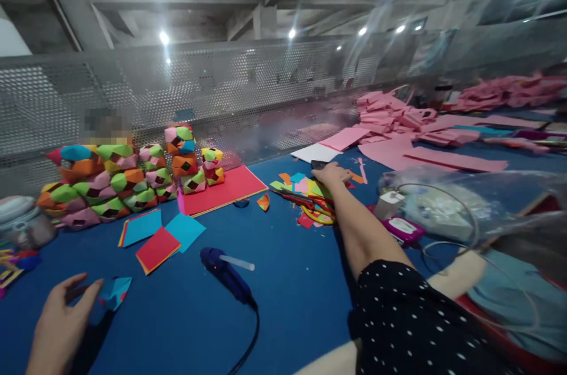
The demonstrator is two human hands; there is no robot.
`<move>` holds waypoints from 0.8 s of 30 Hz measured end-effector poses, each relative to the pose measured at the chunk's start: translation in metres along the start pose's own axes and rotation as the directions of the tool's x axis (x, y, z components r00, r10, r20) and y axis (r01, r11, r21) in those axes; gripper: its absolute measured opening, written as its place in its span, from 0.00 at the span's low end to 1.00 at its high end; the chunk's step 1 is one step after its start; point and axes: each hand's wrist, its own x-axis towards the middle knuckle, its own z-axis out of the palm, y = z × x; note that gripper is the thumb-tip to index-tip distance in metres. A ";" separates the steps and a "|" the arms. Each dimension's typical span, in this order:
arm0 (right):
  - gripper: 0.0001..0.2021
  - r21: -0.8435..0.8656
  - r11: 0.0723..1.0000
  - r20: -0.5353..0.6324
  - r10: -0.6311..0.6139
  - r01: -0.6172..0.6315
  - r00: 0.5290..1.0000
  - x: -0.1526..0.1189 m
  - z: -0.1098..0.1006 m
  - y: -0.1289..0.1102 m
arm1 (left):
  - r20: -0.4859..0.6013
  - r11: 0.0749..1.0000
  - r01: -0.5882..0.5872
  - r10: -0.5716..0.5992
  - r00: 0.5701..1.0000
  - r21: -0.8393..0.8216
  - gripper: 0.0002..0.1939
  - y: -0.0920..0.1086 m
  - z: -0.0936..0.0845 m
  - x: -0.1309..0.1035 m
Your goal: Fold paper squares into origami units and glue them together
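Observation:
At the lower left my left hand (64,316) is half curled, thumb and fingers apart. A folded blue paper piece (119,293) with red spots lies beside its thumb; whether they touch I cannot tell. My right hand (332,175) reaches far forward, its fingers at a dark flat object (318,165) resembling a phone. Scissors with yellow and red handles (321,214) lie among coloured paper scraps (301,183), just nearer than that hand. Between my hands a blue glue gun (228,277) rests with a glue stick out its back. Square paper sheets (158,248) lie beyond it.
Woven paper blocks (126,183) are stacked at the back left, beside a red sheet (225,192) and a lidded jar (26,221). Pink paper (398,118) piles up at the back right. A plastic bag (452,204), cables and a purple device (402,230) lie right.

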 end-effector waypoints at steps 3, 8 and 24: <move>0.39 0.023 0.996 0.039 -0.082 0.081 0.996 -0.015 -0.012 -0.008 | -0.014 0.998 -0.043 0.043 0.999 0.039 0.20 0.024 -0.012 -0.013; 0.38 0.068 0.953 0.073 -0.298 0.294 0.952 -0.063 -0.025 -0.029 | -0.070 0.987 -0.160 0.157 0.985 -0.033 0.21 0.038 -0.020 -0.026; 0.34 0.514 0.690 0.014 -0.601 0.510 0.799 -0.247 -0.080 0.070 | 0.799 0.582 0.559 0.325 0.505 -0.590 0.17 0.160 0.030 -0.224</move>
